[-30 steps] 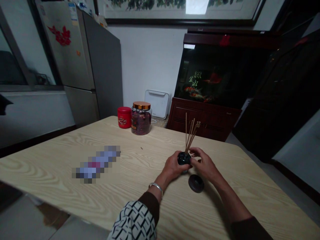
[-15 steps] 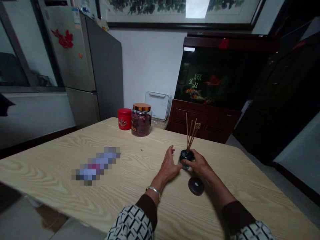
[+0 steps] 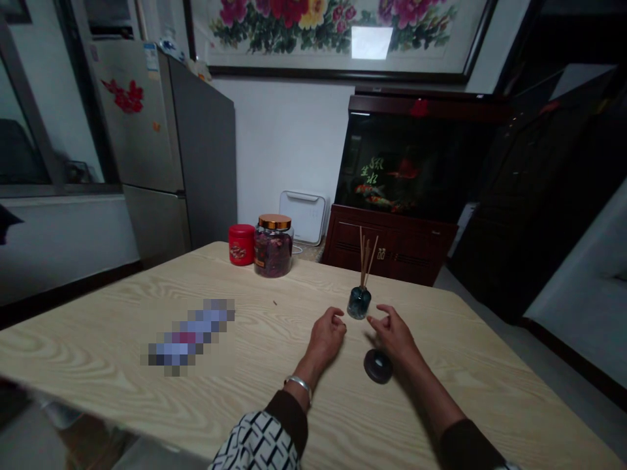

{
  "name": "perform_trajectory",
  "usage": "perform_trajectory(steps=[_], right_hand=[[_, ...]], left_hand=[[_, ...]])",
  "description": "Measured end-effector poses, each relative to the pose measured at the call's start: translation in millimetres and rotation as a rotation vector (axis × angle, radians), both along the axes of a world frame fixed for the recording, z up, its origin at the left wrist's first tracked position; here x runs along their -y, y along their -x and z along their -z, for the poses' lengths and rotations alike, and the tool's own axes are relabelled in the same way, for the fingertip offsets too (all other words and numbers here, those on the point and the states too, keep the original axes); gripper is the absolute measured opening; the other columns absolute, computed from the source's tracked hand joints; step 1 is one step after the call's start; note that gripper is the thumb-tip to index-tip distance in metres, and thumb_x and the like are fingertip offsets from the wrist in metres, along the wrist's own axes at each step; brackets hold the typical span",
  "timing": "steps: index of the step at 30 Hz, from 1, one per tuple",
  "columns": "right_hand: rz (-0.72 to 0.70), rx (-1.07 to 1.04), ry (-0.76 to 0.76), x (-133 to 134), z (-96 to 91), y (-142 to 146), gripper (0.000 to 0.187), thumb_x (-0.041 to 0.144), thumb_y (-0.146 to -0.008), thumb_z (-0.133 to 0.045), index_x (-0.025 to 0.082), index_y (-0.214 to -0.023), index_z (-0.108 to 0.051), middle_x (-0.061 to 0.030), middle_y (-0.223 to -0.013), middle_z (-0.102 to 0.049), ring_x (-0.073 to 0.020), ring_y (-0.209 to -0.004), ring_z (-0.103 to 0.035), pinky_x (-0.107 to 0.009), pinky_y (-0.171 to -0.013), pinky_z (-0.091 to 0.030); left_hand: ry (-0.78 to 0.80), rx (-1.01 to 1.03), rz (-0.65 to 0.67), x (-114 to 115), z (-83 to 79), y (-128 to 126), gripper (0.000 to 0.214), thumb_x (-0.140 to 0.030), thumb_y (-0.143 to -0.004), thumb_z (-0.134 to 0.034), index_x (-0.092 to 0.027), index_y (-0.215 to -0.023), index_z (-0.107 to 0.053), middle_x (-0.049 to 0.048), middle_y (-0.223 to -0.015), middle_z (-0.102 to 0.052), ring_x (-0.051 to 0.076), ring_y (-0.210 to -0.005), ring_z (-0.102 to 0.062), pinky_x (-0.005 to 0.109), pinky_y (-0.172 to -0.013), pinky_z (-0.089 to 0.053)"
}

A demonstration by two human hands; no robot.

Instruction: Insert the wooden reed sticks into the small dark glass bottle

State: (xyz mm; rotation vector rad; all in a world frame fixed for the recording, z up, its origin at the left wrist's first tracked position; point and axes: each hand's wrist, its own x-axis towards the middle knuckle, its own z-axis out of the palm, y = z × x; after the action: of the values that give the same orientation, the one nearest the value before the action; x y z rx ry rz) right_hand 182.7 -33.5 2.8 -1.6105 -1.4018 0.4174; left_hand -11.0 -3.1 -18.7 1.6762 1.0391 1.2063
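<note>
A dark blue glass reed diffuser (image 3: 359, 303) stands upright on the wooden table (image 3: 274, 365), several thin brown sticks rising from its neck. Just left of the bottle is my left hand (image 3: 328, 334), a silver bangle at its wrist. Its fingers are loosely curled, with nothing visible in them. To the bottle's right, my right hand (image 3: 396, 334) has thumb and forefinger apart and holds nothing. Neither hand appears to touch the glass. A round dark disc with a pale shiny centre (image 3: 378, 366) lies near my right wrist.
At the far table edge stand a red canister (image 3: 241, 245) and a glass jar of dried petals (image 3: 273, 251) with a copper-coloured lid. A pixelated bluish object (image 3: 193, 336) lies on the left. Behind are a fridge (image 3: 151, 137) and a fish tank (image 3: 401, 170).
My right hand has let go of the diffuser and drawn back from it. My left hand has also moved away, its fingers curling more. The camera view has tilted up slightly.
</note>
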Motion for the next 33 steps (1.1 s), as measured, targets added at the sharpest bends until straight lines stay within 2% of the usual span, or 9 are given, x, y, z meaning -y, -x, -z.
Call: perform_trajectory(steps=[4, 8, 11, 13, 15, 18, 26, 29, 33], right_hand=[[-0.246, -0.289, 0.027, 54.1, -57.1, 11.1, 0.065, 0.040, -0.079, -0.063, 0.016, -0.137, -0.045, 0.0113, -0.052, -0.036, -0.0086, -0.045, -0.029, -0.021, -0.044, -0.021], [-0.456, -0.529, -0.149, 92.0, -161.2, 26.8, 0.080, 0.023, -0.075, -0.061, 0.024, -0.149, -0.032, 0.0125, -0.054, -0.033, -0.0063, -0.044, -0.020, -0.020, -0.042, -0.014], [-0.652, -0.631, -0.257, 116.3, -232.9, 35.5, 0.084, 0.019, -0.074, -0.061, 0.031, -0.151, -0.030, 0.0121, -0.057, -0.028, -0.0067, -0.045, -0.018, -0.019, -0.043, -0.014], [-0.739, -0.667, -0.327, 131.1, -266.3, 38.9, 0.083, 0.017, -0.073, -0.060, 0.035, -0.149, -0.033, 0.0114, -0.057, -0.025, -0.0073, -0.046, -0.017, -0.019, -0.043, -0.015], [-0.781, -0.699, -0.390, 143.6, -284.4, 40.8, 0.081, 0.016, -0.072, -0.060, 0.038, -0.146, -0.038, 0.0107, -0.058, -0.025, -0.0079, -0.047, -0.015, -0.019, -0.042, -0.016], [-0.801, -0.766, -0.429, 155.7, -279.9, 42.8, 0.076, 0.017, -0.072, -0.059, 0.039, -0.143, -0.043, 0.0105, -0.057, -0.023, -0.0083, -0.046, -0.013, -0.018, -0.041, -0.017], [-0.854, -1.098, -0.408, 153.5, -175.2, 55.3, 0.078, 0.019, -0.073, -0.060, 0.036, -0.147, -0.039, 0.0124, -0.056, -0.011, -0.0081, -0.046, 0.000, -0.018, -0.038, -0.009], [-0.876, -1.134, -0.408, 147.6, -164.2, 55.4, 0.080, 0.019, -0.075, -0.059, 0.037, -0.148, -0.035, 0.0124, -0.056, -0.010, -0.0076, -0.045, 0.001, -0.017, -0.039, -0.008], [-0.847, -1.085, -0.400, 143.1, -168.4, 49.4, 0.079, 0.022, -0.075, -0.060, 0.040, -0.147, -0.035, 0.0119, -0.057, -0.010, -0.0075, -0.045, -0.002, -0.016, -0.039, -0.010]], left_hand=[[0.060, 0.198, 0.238, 22.8, -45.4, 7.2, 0.051, -0.017, -0.076, -0.065, -0.012, -0.126, -0.054, -0.0064, -0.060, -0.050, 0.010, -0.056, -0.047, 0.023, -0.059, -0.037], [0.058, 0.482, 0.544, 51.8, -145.4, 28.6, 0.084, -0.017, -0.075, -0.071, -0.019, -0.149, -0.030, -0.0068, -0.065, -0.050, 0.007, -0.052, -0.038, 0.019, -0.049, -0.024], [-0.029, 0.656, 0.712, 77.6, -226.1, 51.1, 0.088, -0.014, -0.074, -0.072, -0.025, -0.151, -0.029, -0.0066, -0.069, -0.052, 0.005, -0.050, -0.035, 0.018, -0.049, -0.026], [-0.084, 0.729, 0.768, 95.0, -265.7, 64.6, 0.086, -0.011, -0.075, -0.069, -0.028, -0.150, -0.031, -0.0084, -0.064, -0.047, 0.005, -0.049, -0.035, 0.017, -0.050, -0.028], [-0.108, 0.796, 0.794, 109.8, -286.9, 74.1, 0.084, -0.009, -0.074, -0.067, -0.028, -0.149, -0.033, -0.0092, -0.061, -0.043, 0.005, -0.048, -0.035, 0.017, -0.049, -0.029], [-0.109, 0.886, 0.837, 123.8, -280.1, 78.6, 0.084, -0.011, -0.072, -0.067, -0.027, -0.148, -0.035, -0.0095, -0.058, -0.036, 0.006, -0.046, -0.030, 0.017, -0.047, -0.028], [0.129, 1.006, 0.922, 128.6, -164.5, 60.1, 0.103, -0.018, -0.064, -0.076, -0.031, -0.152, -0.026, -0.0127, -0.052, -0.028, 0.005, -0.043, -0.012, 0.020, -0.043, -0.015], [0.147, 1.005, 0.935, 122.2, -151.7, 56.4, 0.103, -0.018, -0.065, -0.077, -0.031, -0.152, -0.025, -0.0127, -0.052, -0.027, 0.005, -0.043, -0.012, 0.020, -0.043, -0.015], [0.127, 1.025, 0.936, 113.0, -152.0, 55.4, 0.098, -0.017, -0.066, -0.075, -0.030, -0.151, -0.028, -0.0121, -0.053, -0.028, 0.005, -0.043, -0.014, 0.020, -0.044, -0.016]])
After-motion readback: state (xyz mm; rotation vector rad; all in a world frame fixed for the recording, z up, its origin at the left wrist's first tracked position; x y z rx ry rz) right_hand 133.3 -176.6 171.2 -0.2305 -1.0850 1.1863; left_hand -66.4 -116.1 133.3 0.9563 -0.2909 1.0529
